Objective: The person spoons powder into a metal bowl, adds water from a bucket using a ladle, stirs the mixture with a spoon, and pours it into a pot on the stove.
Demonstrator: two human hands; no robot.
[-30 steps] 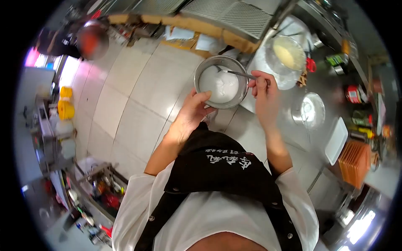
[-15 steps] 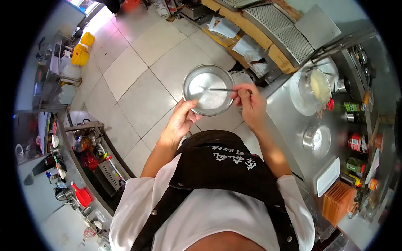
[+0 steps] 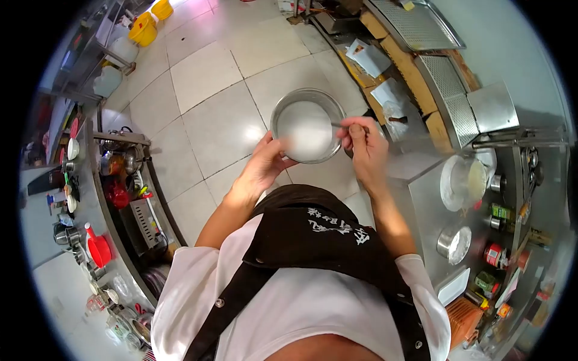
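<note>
Currently we hold a round metal bowl out over the tiled floor, well apart from the nearest corner of the steel bench on our right. Our left hand is part curled, its thumb over the rim and its fingers against the outer wall. Our right hand is closed round a slim handle that reaches over the opposite side of the rim; its far end we cannot make out. White contents cover the bottom of the bowl.

Along the edge of the bench facing us we see a metal pot and, further down, a white tray. Towards the back edge sits a red-labelled jar. On the left-hand counter, a red scoop lies near the edge facing us.
</note>
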